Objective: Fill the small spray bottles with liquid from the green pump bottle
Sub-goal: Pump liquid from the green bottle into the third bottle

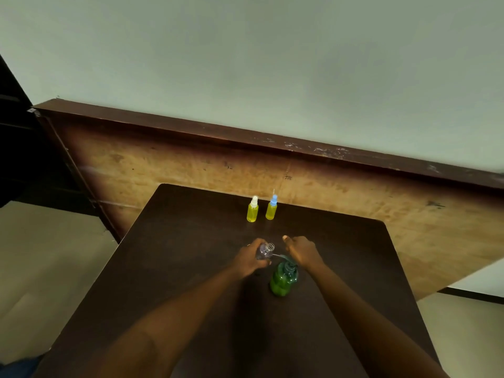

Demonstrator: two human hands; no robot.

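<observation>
A dark brown tabletop [191,255] carries everything here. Near its far edge, roughly at the middle, two small spray bottles stand upright and just beside each other, both full of yellow liquid: the bottle with the white cap [252,209] on the left and the bottle with the blue cap [272,207] on the right.

Closer to the person, towards the middle of the tabletop, the left hand [249,259] is wrapped around a small clear bottle [265,251]. This bottle has no cap; its open threaded neck points up and a little to the right, and the bottle is tilted. Whether it rests on the tabletop or is lifted off it cannot be told.

Just to the right and nearer the near edge stands the green pump bottle [282,279], upright, with green liquid in its lower part. Its thin spout [278,256] reaches left towards the neck of the clear bottle, ending just beside it. The right hand [300,251] lies over the pump head, fingers curled down on it and the thumb sticking out towards the far edge.

Behind the tabletop a worn wooden board [300,175] leans against a pale wall [245,64].
</observation>
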